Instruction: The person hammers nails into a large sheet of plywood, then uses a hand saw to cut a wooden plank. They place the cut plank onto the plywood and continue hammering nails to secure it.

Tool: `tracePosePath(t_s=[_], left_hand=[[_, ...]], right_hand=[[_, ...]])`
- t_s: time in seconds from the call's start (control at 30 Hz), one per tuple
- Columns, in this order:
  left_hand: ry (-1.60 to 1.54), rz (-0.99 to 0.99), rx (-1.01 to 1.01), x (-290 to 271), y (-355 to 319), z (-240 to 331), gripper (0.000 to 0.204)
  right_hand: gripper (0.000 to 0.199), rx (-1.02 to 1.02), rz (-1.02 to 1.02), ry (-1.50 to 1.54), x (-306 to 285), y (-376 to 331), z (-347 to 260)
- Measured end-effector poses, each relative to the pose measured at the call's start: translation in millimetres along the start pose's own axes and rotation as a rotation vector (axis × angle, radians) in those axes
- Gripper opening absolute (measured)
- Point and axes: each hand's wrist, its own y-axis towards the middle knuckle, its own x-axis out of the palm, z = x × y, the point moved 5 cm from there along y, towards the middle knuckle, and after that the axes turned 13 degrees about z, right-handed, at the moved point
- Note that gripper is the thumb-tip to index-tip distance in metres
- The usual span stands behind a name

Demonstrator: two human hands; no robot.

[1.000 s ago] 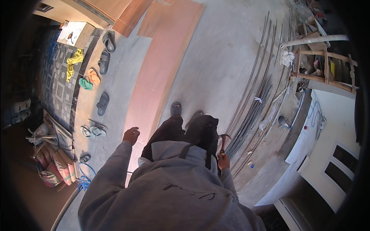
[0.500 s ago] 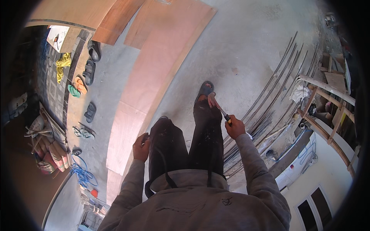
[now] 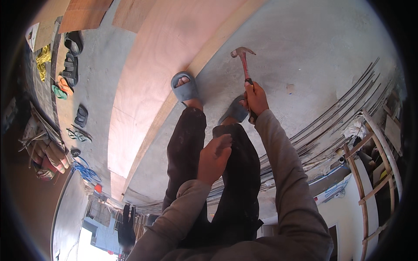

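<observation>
In my right hand (image 3: 257,98) is a claw hammer (image 3: 245,67) with a reddish shaft and a dark grip. Its metal head points away from me, above the grey floor. My left hand (image 3: 214,158) is closed in front of my right thigh, fingers curled; what they hold, if anything, is hidden. Beyond my hands, a grey slide sandal (image 3: 186,90) on my left foot overlaps the edge of a long pale plywood sheet (image 3: 143,82). Another sandal (image 3: 235,109) on my right foot is on the concrete beside the hammer's grip.
Long thin metal rods (image 3: 335,106) lie along the right side, near a wooden ladder-like frame (image 3: 375,174). Pairs of sandals (image 3: 69,69) line the left, with a coil of blue hose (image 3: 85,169) nearer me. More brown boards (image 3: 85,14) lie at the far left.
My right hand has swung the hammer forward and up from beside my knee. My left hand has moved right, across my legs. My left foot has stepped forward to the plywood's edge.
</observation>
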Motion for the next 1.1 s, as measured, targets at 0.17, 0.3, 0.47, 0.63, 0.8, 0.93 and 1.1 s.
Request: tracePosePath(t_s=[0.17,0.3,0.47,0.63,0.8,0.93,1.1], left_hand=[[-0.045,-0.010,-0.147,-9.4,6.4,3.9,0.040],[-0.083,-0.030,-0.230,-8.7,14.9,12.0,0.040],[-0.139,-0.024,-0.213,-14.1,23.8,22.6,0.040],[-0.195,-0.025,-0.268,-15.8,25.6,19.8,0.038],[-0.180,-0.030,-0.268,-17.8,31.3,23.3,0.039],[-0.213,-0.050,-0.348,-22.2,32.8,27.3,0.039],[-0.197,-0.002,-0.355,-33.0,31.2,33.8,0.046]], right_hand=[[0.030,-0.021,0.167,0.187,34.0,39.5,-13.1],[0.029,-0.053,0.142,0.052,50.1,50.7,-27.7],[0.030,-0.005,0.144,-0.074,47.7,51.6,-39.7],[0.028,-0.221,0.194,-0.016,31.5,50.6,-55.9],[0.025,-0.862,0.089,-0.495,29.5,49.8,-73.6],[0.033,-1.089,-0.315,-0.900,39.6,61.6,-58.4],[0.031,-0.915,-0.047,-1.337,15.5,121.8,-47.4]])
